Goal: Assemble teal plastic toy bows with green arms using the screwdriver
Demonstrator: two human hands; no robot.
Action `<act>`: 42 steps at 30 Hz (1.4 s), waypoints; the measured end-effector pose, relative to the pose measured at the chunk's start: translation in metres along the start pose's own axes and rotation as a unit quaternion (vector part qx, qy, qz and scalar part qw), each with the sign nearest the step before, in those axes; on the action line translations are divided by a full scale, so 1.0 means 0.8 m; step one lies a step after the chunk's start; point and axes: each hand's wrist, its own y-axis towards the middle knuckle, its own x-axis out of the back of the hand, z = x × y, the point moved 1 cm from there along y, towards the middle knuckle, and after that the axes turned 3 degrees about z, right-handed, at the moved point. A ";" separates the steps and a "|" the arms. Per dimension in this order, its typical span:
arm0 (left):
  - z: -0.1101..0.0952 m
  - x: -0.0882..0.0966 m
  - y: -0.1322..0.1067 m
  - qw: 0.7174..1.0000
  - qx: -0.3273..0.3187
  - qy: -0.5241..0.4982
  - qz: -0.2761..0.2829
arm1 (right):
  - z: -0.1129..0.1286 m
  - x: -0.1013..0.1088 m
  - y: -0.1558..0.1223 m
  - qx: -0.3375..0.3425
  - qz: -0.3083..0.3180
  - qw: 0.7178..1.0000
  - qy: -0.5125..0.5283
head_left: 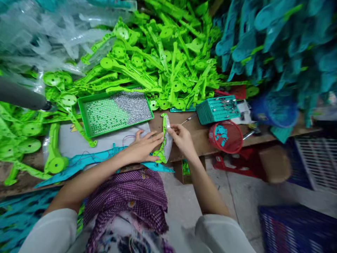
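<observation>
My left hand lies on a bright green plastic part with a clear insert, at the front edge of the wooden bench; the fingers are stretched flat against it. My right hand pinches the same part from the right side, fingers closed on its edge. Under my left forearm lies a long teal plastic piece. Thin wires loop on the grey mat beside the left hand.
A green tray holding small metal screws sits behind the hands. A big heap of green parts fills the back; teal parts pile at right. A teal basket, a red basket, and a grey tool stand nearby.
</observation>
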 end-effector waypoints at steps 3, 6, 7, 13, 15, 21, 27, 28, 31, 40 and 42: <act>0.001 0.000 0.001 1.000 0.001 0.002 -0.001 | -0.002 0.001 -0.001 0.004 0.017 1.000 -0.006; 0.002 -0.001 0.001 1.000 0.000 0.007 -0.006 | 0.005 0.002 -0.002 0.028 0.027 0.997 -0.071; 0.002 -0.002 0.002 1.000 -0.001 0.008 -0.009 | 0.009 0.002 -0.003 0.037 0.028 0.993 -0.108; 0.005 -0.007 0.002 1.000 -0.015 0.009 -0.025 | 0.041 0.004 -0.010 0.017 0.049 0.938 -0.342; 0.005 -0.008 0.002 0.999 -0.016 0.010 -0.030 | 0.049 0.004 -0.009 0.027 0.049 0.920 -0.388; 0.003 -0.005 0.002 1.000 -0.013 0.005 -0.026 | 0.057 -0.001 -0.002 0.021 0.050 0.885 -0.463; 0.006 -0.008 0.002 0.999 -0.018 0.012 -0.035 | 0.058 0.001 0.002 0.051 0.051 0.884 -0.463; 0.007 -0.009 0.002 0.999 -0.017 0.014 -0.036 | 0.055 0.002 0.003 0.058 0.055 0.891 -0.447; 0.007 -0.008 0.002 0.999 -0.012 0.019 -0.035 | 0.037 0.003 0.005 0.057 0.053 0.927 -0.367; 0.004 -0.003 0.000 1.000 -0.001 0.013 -0.024 | 0.009 0.013 0.009 0.125 0.029 0.976 -0.177; 0.003 -0.002 0.000 1.000 -0.003 0.009 -0.024 | 0.009 0.013 0.007 0.131 0.026 0.975 -0.178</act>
